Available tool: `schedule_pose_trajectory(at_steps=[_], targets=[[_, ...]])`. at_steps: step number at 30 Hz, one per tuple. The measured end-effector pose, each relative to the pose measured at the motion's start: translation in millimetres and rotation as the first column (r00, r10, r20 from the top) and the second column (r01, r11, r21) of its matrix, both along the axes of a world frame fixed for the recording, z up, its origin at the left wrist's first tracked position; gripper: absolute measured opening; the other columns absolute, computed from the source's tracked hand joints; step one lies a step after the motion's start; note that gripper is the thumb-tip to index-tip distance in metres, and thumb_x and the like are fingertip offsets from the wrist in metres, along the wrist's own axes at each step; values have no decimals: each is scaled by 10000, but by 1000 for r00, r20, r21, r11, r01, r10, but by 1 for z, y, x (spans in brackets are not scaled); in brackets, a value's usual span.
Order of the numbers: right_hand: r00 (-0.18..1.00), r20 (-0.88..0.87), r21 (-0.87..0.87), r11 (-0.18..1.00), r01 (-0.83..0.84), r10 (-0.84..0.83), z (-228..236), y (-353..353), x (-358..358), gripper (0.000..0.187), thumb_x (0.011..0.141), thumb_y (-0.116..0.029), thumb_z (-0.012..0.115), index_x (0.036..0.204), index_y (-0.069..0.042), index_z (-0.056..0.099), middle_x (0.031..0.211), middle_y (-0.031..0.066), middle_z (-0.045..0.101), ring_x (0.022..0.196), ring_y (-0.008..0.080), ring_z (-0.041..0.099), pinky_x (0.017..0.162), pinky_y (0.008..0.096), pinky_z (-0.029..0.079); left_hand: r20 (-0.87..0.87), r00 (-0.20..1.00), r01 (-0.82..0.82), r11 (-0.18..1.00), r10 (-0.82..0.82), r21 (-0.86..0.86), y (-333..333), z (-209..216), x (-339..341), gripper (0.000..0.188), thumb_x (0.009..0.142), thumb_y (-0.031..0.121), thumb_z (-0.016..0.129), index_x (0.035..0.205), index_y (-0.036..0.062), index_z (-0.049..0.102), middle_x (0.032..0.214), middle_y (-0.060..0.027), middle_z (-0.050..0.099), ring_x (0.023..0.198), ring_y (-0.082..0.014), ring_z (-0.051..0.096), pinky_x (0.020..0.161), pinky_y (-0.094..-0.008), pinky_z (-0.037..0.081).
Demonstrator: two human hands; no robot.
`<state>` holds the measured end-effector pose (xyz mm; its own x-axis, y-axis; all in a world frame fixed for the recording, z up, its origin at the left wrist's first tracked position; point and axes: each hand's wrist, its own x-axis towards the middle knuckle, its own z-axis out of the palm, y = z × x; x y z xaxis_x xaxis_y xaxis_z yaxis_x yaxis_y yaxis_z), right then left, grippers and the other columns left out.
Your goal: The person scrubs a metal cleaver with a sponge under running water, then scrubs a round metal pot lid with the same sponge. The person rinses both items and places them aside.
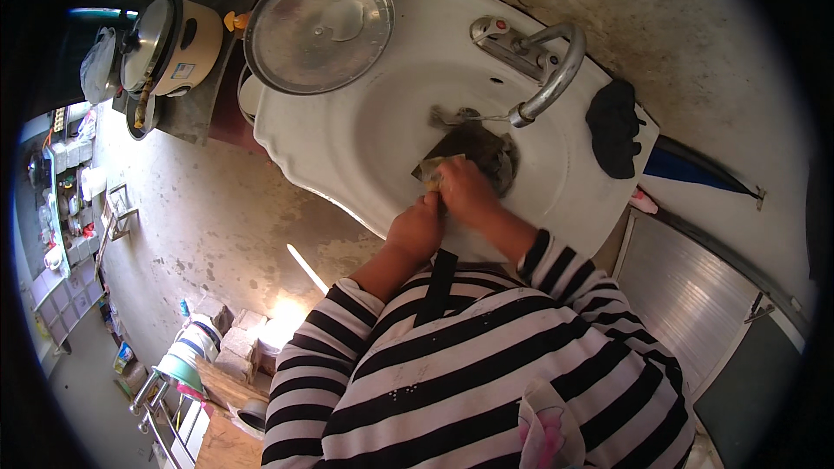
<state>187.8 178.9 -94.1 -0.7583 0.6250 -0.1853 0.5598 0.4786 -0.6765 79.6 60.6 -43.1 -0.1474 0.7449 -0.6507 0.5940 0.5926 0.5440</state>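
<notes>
White ceramic frames your two hands at work over the near side of a sink (382,126), where a tan cloth (431,172) sits bunched between your fingers. Your right hand (466,194) is closed over it from the right, fingers pinched down with no visible gap. Your left hand (419,227) sits lower and nearer your body, curled shut and touching the right; it appears to grip the cloth's lower end, though its palm side is hidden. The cloth's short visible length runs from the left knuckles up and slightly away from you. Just beyond your fingers, up and to the right, a dark, wet-looking piece (470,142) lies in the bowl, its long axis hard to judge among the folds. Your right hand is the nearer one to it. Past that, a thin stream of water (493,116) leaves the curved tap (569,65). A black cloth (613,130) drapes the right rim; a lidded pan (304,35) rests at left.
</notes>
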Motion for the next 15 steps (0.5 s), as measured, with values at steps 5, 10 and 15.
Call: schedule_pose_trajectory(at_steps=[5,10,15], targets=[[887,301,66,935,347,-351,-18,72,-9,182,884,-146,537,971,-24,640,941,237,610,887,441,606,793,502,500,-15,1000,17,995,-16,99,-2,5,1,318,877,183,571,1133,37,451,1108,-246,604,965,-436,631,821,-509,523],[993,99,57,996,-67,62,1,35,-15,168,881,-147,548,955,-25,636,940,242,639,925,439,615,800,509,498,-27,999,34,999,-33,36,1,6,1,348,875,172,569,1173,32,455,1091,-238,601,963,-429,633,827,-505,524],[947,307,9,994,-106,99,-15,45,-34,255,898,-171,559,1116,-41,586,1123,235,585,1003,438,580,871,500,478,-32,998,47,997,-46,53,-2,6,3,338,882,156,553,1182,33,457,1078,-225,606,976,-411,633,833,-490,526]])
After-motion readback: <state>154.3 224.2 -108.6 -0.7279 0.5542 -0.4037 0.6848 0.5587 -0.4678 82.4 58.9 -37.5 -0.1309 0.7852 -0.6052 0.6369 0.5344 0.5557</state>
